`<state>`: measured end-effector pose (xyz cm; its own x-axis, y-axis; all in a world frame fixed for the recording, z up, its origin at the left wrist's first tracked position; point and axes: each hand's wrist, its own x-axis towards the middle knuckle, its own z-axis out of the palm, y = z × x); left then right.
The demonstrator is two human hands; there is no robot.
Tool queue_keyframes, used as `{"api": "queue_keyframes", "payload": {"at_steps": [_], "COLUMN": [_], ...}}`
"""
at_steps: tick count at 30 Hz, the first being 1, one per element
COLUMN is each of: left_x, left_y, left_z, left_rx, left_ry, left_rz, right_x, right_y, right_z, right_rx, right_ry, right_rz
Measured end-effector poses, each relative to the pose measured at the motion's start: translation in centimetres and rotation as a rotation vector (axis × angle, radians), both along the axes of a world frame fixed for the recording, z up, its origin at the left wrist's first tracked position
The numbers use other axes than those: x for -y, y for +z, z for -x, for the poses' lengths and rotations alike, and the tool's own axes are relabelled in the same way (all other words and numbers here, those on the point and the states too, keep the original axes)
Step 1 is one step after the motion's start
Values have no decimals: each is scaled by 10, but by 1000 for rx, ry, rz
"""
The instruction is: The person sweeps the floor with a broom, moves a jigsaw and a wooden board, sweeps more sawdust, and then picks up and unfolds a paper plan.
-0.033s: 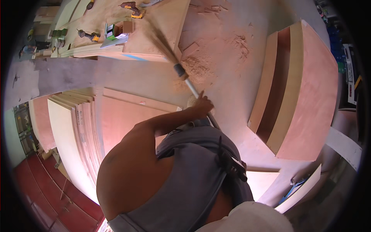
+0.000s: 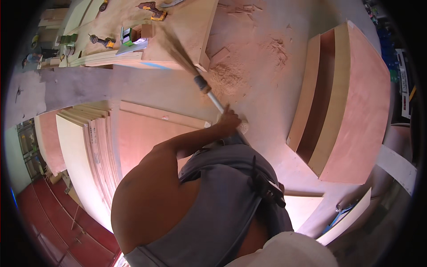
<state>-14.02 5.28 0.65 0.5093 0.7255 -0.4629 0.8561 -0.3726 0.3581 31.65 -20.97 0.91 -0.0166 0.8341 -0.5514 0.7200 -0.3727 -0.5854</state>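
My left hand (image 2: pixel 230 120), its arm stretched forward, is closed around the pale handle of a broom (image 2: pixel 215 101). One finger points along the stick. A dark wrapped collar joins the handle to long tan bristles (image 2: pixel 175 46), which reach over the right side of a wooden worktable (image 2: pixel 187 22) and are smeared by motion. Right of the collar lies a heap of sawdust (image 2: pixel 227 76) on the floor, with a small wood offcut (image 2: pixel 220 56) beside it. My right hand does not show; my body hides the lower end of the handle.
On the worktable lie drills (image 2: pixel 152 10) and a small open box (image 2: pixel 133 35). Wood shavings (image 2: pixel 278 46) scatter across the floor. A long plywood box (image 2: pixel 360 102) stands at right. Stacked plywood sheets (image 2: pixel 73 138) lean at left, near a flat panel (image 2: pixel 147 138).
The broom and my left hand have shifted slightly to the left. The collar now sits a little farther from the sawdust heap.
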Motion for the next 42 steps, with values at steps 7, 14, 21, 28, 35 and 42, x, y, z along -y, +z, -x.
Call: {"api": "queue_keyframes", "payload": {"at_steps": [7, 14, 21, 28, 35, 42], "left_x": [5, -58, -94, -69, -150, -215], "left_y": [-66, -70, -17, -19, -71, -44], "left_z": [6, -112, -115, 1, 40, 8], "left_rx": [29, 68, 129, -20, -35, 2], "left_ry": [77, -218, -275, 122, 156, 51], "left_rz": [-126, -177, -269, -353, -254, -321], "right_x": [-49, -42, -14, -66, -173, -204], "right_y": [-10, 43, 33, -35, 34, 75], "right_z": [41, 39, 9, 38, 138, 161], "right_rx": [355, 424, 491, 263, 213, 191], "right_ry": [144, 84, 75, 390, 177, 13], "right_rz": [310, 285, 130, -96, 266, 374]}}
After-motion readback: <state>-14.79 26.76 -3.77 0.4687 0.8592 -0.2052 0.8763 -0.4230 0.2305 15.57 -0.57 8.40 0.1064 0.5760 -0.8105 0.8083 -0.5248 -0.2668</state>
